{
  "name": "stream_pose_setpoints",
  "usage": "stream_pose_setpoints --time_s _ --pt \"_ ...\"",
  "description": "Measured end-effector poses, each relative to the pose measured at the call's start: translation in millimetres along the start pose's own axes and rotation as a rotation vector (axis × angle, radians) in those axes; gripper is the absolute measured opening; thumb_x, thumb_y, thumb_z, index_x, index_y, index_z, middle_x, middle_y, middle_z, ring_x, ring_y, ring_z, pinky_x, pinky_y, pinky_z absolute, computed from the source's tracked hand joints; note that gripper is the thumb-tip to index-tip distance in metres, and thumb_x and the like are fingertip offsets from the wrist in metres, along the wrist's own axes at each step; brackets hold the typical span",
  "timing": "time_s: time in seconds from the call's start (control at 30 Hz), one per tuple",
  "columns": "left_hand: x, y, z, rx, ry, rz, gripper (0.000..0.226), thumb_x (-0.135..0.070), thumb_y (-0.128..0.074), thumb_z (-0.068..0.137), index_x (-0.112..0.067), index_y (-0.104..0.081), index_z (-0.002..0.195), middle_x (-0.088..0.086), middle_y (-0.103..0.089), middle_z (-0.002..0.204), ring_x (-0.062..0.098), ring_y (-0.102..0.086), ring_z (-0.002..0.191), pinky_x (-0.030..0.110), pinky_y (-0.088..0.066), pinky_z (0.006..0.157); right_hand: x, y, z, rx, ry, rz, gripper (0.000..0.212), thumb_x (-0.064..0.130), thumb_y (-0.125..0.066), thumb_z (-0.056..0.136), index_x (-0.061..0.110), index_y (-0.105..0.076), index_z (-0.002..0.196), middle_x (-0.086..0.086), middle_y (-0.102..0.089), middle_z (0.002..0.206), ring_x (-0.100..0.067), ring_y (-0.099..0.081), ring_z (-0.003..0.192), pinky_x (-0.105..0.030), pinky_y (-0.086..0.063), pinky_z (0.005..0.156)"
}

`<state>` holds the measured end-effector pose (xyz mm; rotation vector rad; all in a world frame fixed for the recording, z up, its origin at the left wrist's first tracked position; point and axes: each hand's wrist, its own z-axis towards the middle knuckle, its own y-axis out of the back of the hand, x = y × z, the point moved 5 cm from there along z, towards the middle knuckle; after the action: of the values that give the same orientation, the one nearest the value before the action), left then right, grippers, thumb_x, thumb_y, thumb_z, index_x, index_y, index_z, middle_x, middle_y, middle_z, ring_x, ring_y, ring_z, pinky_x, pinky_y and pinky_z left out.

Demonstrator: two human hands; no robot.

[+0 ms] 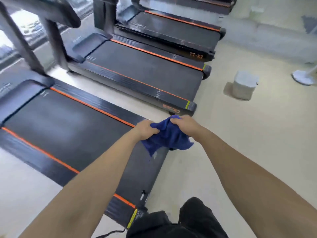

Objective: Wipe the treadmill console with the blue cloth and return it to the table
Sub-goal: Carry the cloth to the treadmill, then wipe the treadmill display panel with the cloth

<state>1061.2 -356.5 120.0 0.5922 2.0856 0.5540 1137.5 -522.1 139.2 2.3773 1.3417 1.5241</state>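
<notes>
Blue cloth (pixel 167 136) hung bunched between both hands, out in front of the person at arm's length, above the rear corner of the nearest treadmill (pixel 68 127). Head view, the only one:

- Left hand (pixel 145 129) was fisted on the cloth's left edge; right hand (pixel 184 123) pinched its upper right fold. Hands were close together, both clamped on the fabric, a loose tail drooping below. Judged: gathering or refolding it for wiping, or for carrying.
- Cloth looked soft, napped, like terry or microfibre, crumpled with no flat face showing.
- Three treadmills lay side by side, each with a matte black belt, ribbed dark side rails and thin orange stripes. Yellow-green tabs marked the rear corners.
- Console (pixel 56 11) of the nearest machine was barely in frame at top left, on grey uprights, blurred and well apart from the cloth. Could not tell whether it had been wiped.
- No table was in sight. A pale squat block (pixel 245 85) stood on the cream floor (pixel 240 152) to the right, its material unclear.
- Person's dark trousers (pixel 188 219) showed at the bottom edge, beside the deck's end.
</notes>
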Motion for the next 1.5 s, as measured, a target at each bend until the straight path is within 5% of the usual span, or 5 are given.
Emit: stream_pose_setpoints --time_s 0.37,0.5,0.77,1.1,1.5 --pt "97 183 -20 -0.514 0.427 -0.229 0.017 -0.024 -0.072 0.084 -0.011 -0.066 0.092 0.001 -0.059 0.078 0.020 -0.054 0.074 0.027 -0.039 0.058 215 -100 137 0.609 0.532 -0.481 0.021 0.016 -0.077 0.077 0.034 -0.068 0.084 0.012 -0.067 0.075 -0.010 -0.064 0.075 -0.025 -0.046 0.063" --pt "124 238 -59 -0.830 0.588 -0.293 0.013 -0.018 -0.067 0.083 -0.016 -0.066 0.095 0.003 -0.063 0.090 0.023 -0.058 0.083 0.030 -0.041 0.063 290 -134 157 0.547 0.719 -0.759 0.021 0.018 -0.065 0.087 0.011 -0.054 0.071 -0.007 -0.054 0.067 -0.029 -0.053 0.070 -0.031 -0.037 0.055" --pt "165 337 -112 -1.280 0.704 -0.301 0.009 -0.027 -0.066 0.086 -0.020 -0.061 0.087 0.003 -0.067 0.087 0.026 -0.059 0.083 0.033 -0.042 0.069 423 -219 178 0.640 0.863 -0.559 0.032 0.023 -0.051 0.095 0.013 -0.050 0.064 -0.005 -0.053 0.066 -0.024 -0.048 0.062 -0.032 -0.036 0.053" --pt "273 500 -142 -1.390 0.749 -0.564 0.017 -0.025 -0.064 0.083 -0.019 -0.062 0.067 -0.001 -0.064 0.067 0.022 -0.061 0.073 0.035 -0.049 0.070 587 -372 208 0.843 0.783 -0.388 0.027 0.022 -0.051 0.096 0.004 -0.064 0.082 -0.008 -0.061 0.069 -0.023 -0.053 0.064 -0.031 -0.042 0.057" --pt "276 706 -213 -1.283 0.668 -0.717 0.015 -0.026 -0.061 0.090 -0.015 -0.068 0.083 0.006 -0.073 0.084 0.027 -0.067 0.083 0.039 -0.053 0.073 819 -418 162 0.935 0.700 -0.489 0.025 0.023 -0.051 0.099 0.011 -0.071 0.089 -0.003 -0.066 0.075 -0.019 -0.056 0.065 -0.027 -0.040 0.055"
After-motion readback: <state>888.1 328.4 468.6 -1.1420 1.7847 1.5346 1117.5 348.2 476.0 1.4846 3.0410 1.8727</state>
